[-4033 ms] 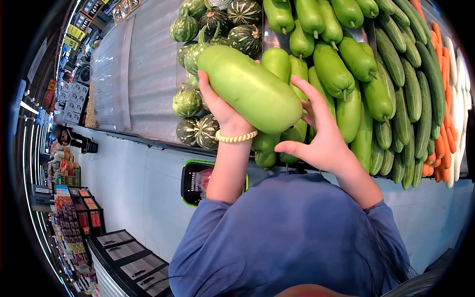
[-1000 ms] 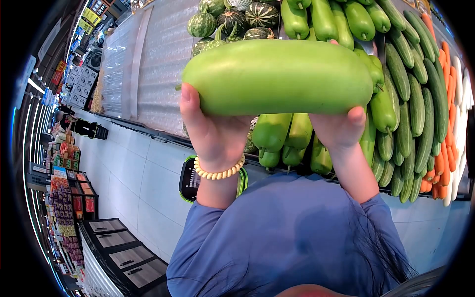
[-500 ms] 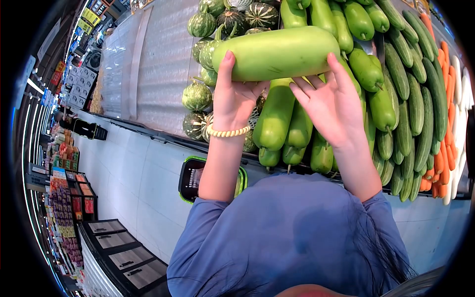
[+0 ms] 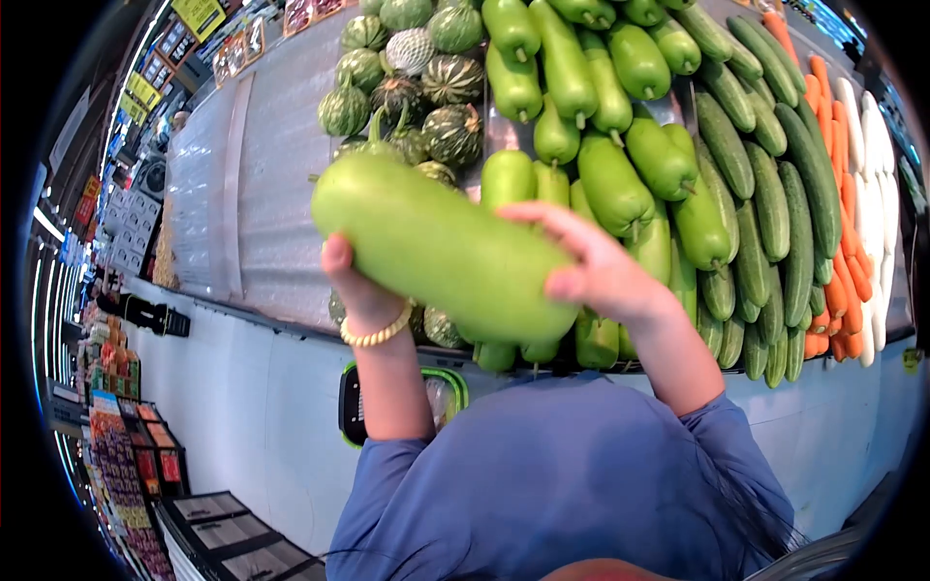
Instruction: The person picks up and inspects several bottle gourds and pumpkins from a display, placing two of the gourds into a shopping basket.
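A long pale green gourd [image 4: 441, 247] is held up between both hands above the produce display, tilted with its left end higher. My left hand [image 4: 360, 286] supports it from below near the left end, thumb on its side and a yellow coiled band on the wrist. Around its right end my right hand [image 4: 591, 261] is wrapped, with fingers over the top and the thumb on the near side. Behind it lie more green gourds [image 4: 615, 184] and striped round squashes [image 4: 450, 134]. The gourd hides most of my left fingers.
Cucumbers [image 4: 770, 203], carrots [image 4: 845, 242] and white radishes [image 4: 872, 213] lie to the right. Left of the squashes is a grey display surface [image 4: 281, 184]. A black basket with a green rim [image 4: 463, 389] stands below the display edge. Dark cabinets [image 4: 228, 533] are at lower left.
The gourd has moved left and down and gone from nearly level to tilted. My right hand has shifted from beneath its right end to over it. The view has shifted too.
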Demonstrator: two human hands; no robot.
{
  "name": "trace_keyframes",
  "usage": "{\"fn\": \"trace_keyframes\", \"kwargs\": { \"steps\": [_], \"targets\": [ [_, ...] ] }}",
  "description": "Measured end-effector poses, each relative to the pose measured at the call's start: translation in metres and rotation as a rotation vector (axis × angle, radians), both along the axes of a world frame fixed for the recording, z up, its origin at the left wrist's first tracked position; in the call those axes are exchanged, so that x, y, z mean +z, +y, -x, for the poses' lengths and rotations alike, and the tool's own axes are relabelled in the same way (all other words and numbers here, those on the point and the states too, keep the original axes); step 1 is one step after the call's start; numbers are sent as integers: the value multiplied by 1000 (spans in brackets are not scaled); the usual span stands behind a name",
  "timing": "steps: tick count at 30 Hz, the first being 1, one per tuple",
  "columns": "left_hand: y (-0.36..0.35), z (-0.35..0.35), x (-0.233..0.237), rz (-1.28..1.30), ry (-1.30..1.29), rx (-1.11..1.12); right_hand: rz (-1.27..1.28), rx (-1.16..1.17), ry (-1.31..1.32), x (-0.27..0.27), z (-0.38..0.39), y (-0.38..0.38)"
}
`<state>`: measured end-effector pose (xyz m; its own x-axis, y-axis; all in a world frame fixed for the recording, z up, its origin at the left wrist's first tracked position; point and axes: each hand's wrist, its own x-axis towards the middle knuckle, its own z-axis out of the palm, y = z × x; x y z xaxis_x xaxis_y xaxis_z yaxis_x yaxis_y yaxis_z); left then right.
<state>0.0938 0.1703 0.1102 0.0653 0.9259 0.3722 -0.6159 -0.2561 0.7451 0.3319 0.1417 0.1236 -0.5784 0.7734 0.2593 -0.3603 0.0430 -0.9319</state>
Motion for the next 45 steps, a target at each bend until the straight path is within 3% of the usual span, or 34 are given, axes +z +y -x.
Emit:
{"fn": "trace_keyframes", "kwargs": {
  "steps": [1,4,6,9,12,14,15,16,18,21,25,26,28,33,37,38,40,41,44,45],
  "targets": [
    [-8,-2,8,-1,126,-24,108,142,-103,4,2,-5],
    [-11,-13,38,-76,520,-25,73,210,-76,-3,17,-13],
    [-4,-28,51,-141,459,59,245,142,30,-3,10,-17],
    [-11,-23,45,-200,897,464,434,2,135,-3,-21,-12],
    [-24,-3,12,-194,1169,275,372,-334,-2,1,-74,4],
    [-38,-2,-4,-468,1450,151,349,-552,-71,15,-99,5],
    [-45,-5,-15,-423,1557,22,406,-628,-94,23,-109,4],
    [-46,-6,-37,-388,1416,-59,474,-700,-120,28,-114,0],
    [-47,-3,-47,-509,1425,-27,492,-721,-140,32,-120,-3],
    [-46,12,-58,-495,1306,-123,478,-705,-139,28,-113,-10],
    [-33,11,-94,-689,1539,63,515,-614,-78,14,-94,-26],
    [-30,13,-97,-694,1492,76,528,-616,-33,10,-85,-30],
    [-33,13,-93,-586,1523,89,567,-597,31,3,-70,-40],
    [-28,0,-90,-132,1270,129,503,-566,86,-15,-44,-55],
    [-7,2,-76,-244,1332,23,475,-694,44,-28,-26,-58],
    [-3,9,-79,-164,1344,32,431,-686,35,-21,-19,-58],
    [6,24,-75,94,1027,-205,397,-658,-35,-14,-8,-54],
    [9,29,-71,245,732,-373,382,-627,-75,-10,-3,-51],
    [7,50,-66,430,218,-689,382,-616,-186,-14,10,-34],
    [6,57,-75,356,127,-722,413,-593,-209,-15,14,-26]
  ]
}}
